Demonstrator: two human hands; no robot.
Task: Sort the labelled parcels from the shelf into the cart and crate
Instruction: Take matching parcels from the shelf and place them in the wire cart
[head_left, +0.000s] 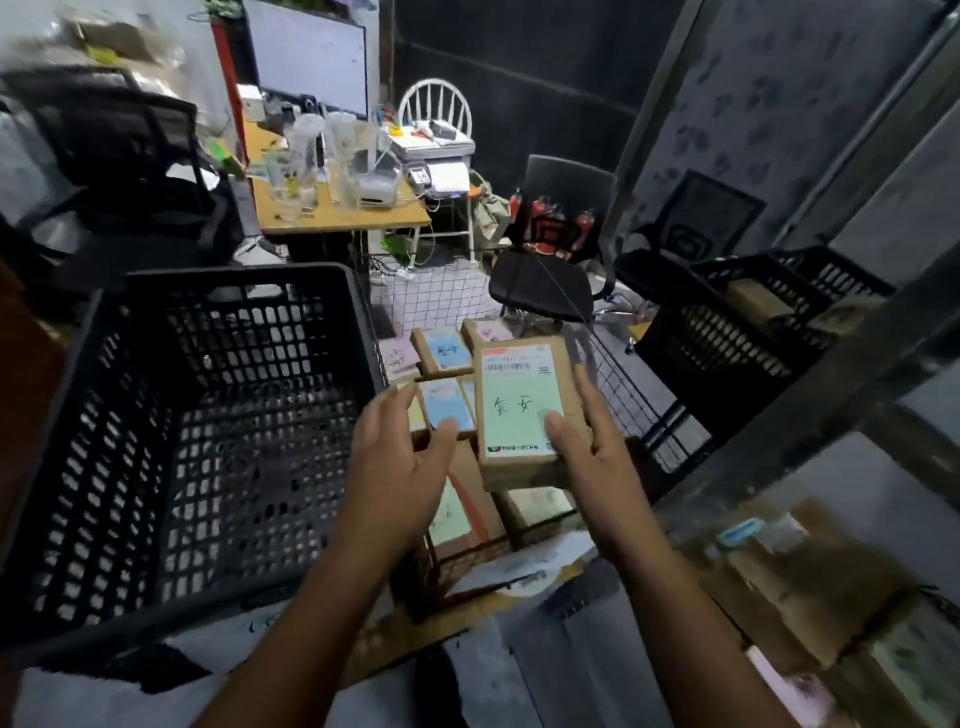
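Roomy crate (208, 415); cart (631, 395) full of parcels (444, 351)

Two bare forearms fill the lower middle of the frame, the left forearm (311, 613) left of centre and the right forearm (691, 597) right of centre, both uncovered from the bottom edge up to the wrist. The left hand (395, 457) and the right hand (592, 447) are bare as well, with short nails showing on the thumbs. Along the lower left edge lies white cloth (93, 701) with black patches and small blue marks, which may be the person's clothing, though that cannot be told for sure.
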